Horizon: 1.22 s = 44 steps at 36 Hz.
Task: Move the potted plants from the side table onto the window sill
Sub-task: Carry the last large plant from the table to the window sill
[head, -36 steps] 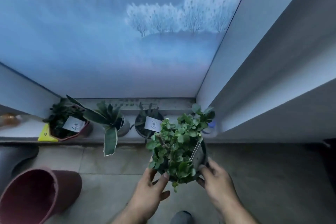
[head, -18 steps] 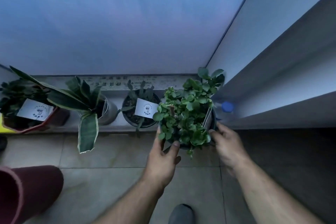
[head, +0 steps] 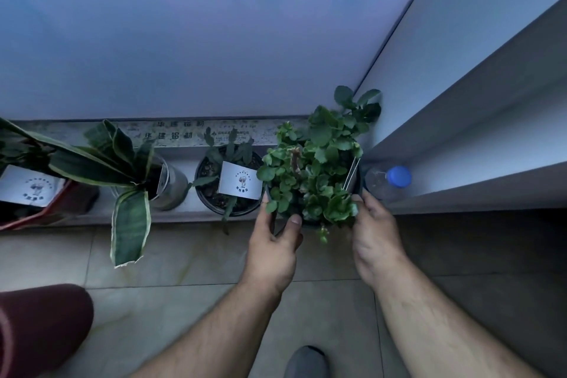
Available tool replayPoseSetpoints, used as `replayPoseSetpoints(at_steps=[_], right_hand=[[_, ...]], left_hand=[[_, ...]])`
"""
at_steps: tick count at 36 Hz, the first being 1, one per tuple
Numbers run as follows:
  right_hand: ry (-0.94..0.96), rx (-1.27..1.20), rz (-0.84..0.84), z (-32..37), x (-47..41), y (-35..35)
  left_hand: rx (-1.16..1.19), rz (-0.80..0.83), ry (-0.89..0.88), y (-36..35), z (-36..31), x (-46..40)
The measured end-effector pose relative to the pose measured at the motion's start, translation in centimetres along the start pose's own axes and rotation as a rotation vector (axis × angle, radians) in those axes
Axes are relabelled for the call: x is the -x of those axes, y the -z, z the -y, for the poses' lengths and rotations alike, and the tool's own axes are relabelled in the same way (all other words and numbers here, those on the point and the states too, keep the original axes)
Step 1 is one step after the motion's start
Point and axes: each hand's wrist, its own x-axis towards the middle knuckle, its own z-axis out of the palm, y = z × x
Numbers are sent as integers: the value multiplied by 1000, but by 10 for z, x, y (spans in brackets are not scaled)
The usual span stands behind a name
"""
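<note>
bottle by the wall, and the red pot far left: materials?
Bottle: clear plastic by the look, see-through body, blue screw cap. Red pot: probably plastic, smooth with a thin angular rim; glazed ceramic not ruled out, since the light is dim.

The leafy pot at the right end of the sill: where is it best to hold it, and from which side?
Hold the leafy pot by its dark rim and wall, below the foliage, one hand on each side, as the left hand and right hand do now. Come from the front: the white-tagged pot and the water bottle crowd its sides, and leaves cover its top.
</note>
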Motion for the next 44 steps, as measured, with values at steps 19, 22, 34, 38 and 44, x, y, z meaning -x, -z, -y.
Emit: replayPoseSetpoints(at_steps=[19,22,34,38,44], right_hand=[[-211,-220,-93,13,7,-27],[-221,-220,-90,13,9,-25],[-219,-205,-62,9,24,-26],[-187,-143,-23,8,25,-24],[-191,-106,-18,10,25,-22]], left_hand=[[58,4,90,-1,-3,-13],[-9,32,122,14,3,-6],[93,-411,168,106,-27,-38],[29,-352,156,99,-39,-59],[23,-443,132,94,-44,-67]])
